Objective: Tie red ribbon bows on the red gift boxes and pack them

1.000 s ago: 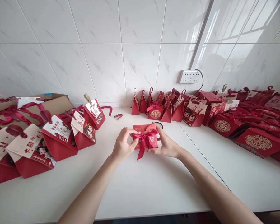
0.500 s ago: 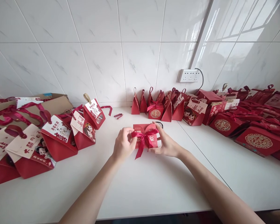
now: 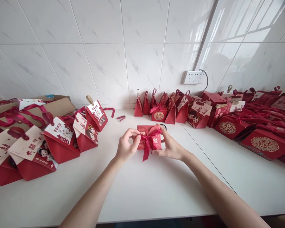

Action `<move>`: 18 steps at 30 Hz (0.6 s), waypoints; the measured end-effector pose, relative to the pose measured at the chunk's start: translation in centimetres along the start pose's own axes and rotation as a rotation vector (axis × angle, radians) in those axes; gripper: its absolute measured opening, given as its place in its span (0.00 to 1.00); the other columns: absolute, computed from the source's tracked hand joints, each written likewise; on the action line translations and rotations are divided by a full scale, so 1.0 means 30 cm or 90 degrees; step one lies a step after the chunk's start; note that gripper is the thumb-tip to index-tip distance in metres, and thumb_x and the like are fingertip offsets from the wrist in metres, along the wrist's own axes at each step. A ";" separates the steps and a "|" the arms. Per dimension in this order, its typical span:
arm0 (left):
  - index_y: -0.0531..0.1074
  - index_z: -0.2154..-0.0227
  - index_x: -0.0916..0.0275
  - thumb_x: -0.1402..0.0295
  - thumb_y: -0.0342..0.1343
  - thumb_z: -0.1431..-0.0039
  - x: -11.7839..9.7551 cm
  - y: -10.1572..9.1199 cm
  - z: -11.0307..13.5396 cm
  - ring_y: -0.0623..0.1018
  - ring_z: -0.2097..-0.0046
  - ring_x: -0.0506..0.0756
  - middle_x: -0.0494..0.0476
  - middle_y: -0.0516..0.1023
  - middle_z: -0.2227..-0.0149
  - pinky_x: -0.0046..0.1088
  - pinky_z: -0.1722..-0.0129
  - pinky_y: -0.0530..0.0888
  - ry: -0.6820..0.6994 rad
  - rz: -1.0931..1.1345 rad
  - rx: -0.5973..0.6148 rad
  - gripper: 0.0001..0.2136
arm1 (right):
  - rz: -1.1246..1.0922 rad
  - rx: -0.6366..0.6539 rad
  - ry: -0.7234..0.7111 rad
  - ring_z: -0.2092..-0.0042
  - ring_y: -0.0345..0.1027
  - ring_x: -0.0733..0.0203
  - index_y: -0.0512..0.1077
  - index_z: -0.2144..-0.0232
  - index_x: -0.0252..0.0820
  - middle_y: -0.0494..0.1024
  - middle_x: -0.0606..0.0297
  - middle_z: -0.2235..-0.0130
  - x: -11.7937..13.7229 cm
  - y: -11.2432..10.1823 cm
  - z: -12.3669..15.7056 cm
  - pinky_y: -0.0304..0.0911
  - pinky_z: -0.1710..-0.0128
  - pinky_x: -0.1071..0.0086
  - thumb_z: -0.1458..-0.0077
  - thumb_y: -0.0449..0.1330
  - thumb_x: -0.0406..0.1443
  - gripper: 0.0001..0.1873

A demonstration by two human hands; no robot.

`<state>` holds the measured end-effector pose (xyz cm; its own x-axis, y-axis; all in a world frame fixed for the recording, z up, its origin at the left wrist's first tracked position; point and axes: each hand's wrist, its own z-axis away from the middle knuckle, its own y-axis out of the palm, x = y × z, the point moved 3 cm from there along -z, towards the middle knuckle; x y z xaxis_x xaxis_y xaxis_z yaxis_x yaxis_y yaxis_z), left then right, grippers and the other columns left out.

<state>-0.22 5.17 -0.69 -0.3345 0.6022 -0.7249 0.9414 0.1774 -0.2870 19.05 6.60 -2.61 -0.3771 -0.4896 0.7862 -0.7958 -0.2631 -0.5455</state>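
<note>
A small red gift box (image 3: 142, 147) with pale printed characters sits on the white table in front of me. Across its front is a dark red satin ribbon (image 3: 146, 152) tied in a bow, one tail hanging down past the box's lower edge. My left hand (image 3: 128, 144) pinches the bow's left loop between thumb and fingertips. On the box's right side my right hand (image 3: 168, 144) is closed, fingers at the top edge and thumb near the bottom corner. Part of the box's right edge is hidden by that hand.
Red gift boxes (image 3: 61, 139) with ribbon handles stand at the left, before an open cardboard box (image 3: 59, 106). Several small boxes (image 3: 159, 114) line the back. More red boxes (image 3: 263, 144) crowd the right. Ribbon scraps (image 3: 121, 118) lie behind; a power strip (image 3: 193, 77) hangs on the wall.
The bow's left loop has been drawn in smaller, and its tail hangs slightly further right. My left fingers have shifted a little on the ribbon. The right hand keeps its hold on the box.
</note>
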 end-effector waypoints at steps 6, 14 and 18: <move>0.68 0.68 0.61 0.66 0.54 0.47 0.017 -0.006 -0.009 0.75 0.68 0.52 0.54 0.73 0.71 0.28 0.68 0.73 -0.051 0.078 -0.016 0.05 | 0.017 -0.001 -0.004 0.42 0.56 0.45 0.36 0.36 0.52 0.50 0.50 0.37 0.001 0.003 0.002 0.64 0.50 0.50 0.58 0.66 0.41 0.55; 0.69 0.68 0.61 0.64 0.57 0.47 0.021 -0.001 -0.018 0.75 0.68 0.51 0.53 0.73 0.70 0.27 0.66 0.73 -0.090 0.084 -0.064 0.07 | 0.033 -0.029 -0.026 0.41 0.55 0.42 0.36 0.36 0.51 0.50 0.49 0.37 -0.003 0.008 0.003 0.65 0.51 0.49 0.58 0.67 0.43 0.57; 0.68 0.72 0.61 0.62 0.52 0.44 0.029 -0.020 -0.020 0.72 0.71 0.51 0.52 0.70 0.74 0.27 0.70 0.71 -0.106 0.071 -0.057 0.08 | 0.034 -0.028 -0.014 0.43 0.57 0.43 0.39 0.37 0.51 0.53 0.50 0.39 0.004 0.003 0.003 0.66 0.52 0.50 0.58 0.66 0.41 0.54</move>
<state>-1.05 6.05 -0.76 -0.2232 0.4861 -0.8449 0.9707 0.1901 -0.1470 18.96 6.44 -2.60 -0.4100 -0.5202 0.7492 -0.7944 -0.1998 -0.5736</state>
